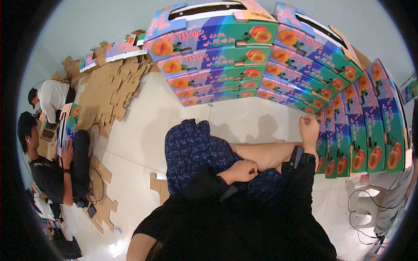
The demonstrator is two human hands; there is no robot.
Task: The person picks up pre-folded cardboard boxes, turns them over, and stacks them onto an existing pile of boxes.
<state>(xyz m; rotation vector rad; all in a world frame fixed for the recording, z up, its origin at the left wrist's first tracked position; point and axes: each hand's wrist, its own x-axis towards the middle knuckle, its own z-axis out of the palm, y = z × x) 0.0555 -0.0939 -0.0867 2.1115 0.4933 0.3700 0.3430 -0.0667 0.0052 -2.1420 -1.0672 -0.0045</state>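
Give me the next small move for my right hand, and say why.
Probably uncurl the right hand and ease it toward the stack of peach-printed cartons at the far right. It is raised near that stack, fingers curled, with no object showing in it, while the left hand is curled by the blue floral-print garment, farther from those cartons.

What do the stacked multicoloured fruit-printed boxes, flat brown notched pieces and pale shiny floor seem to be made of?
Stacked multicoloured fruit-printed boxes: probably cardboard, smooth printed finish; tabs and cut slots show.
Flat brown notched pieces: apparently bare matte cardboard, by colour and cut outlines.
Pale shiny floor: likely polished tile, given seams and glare.
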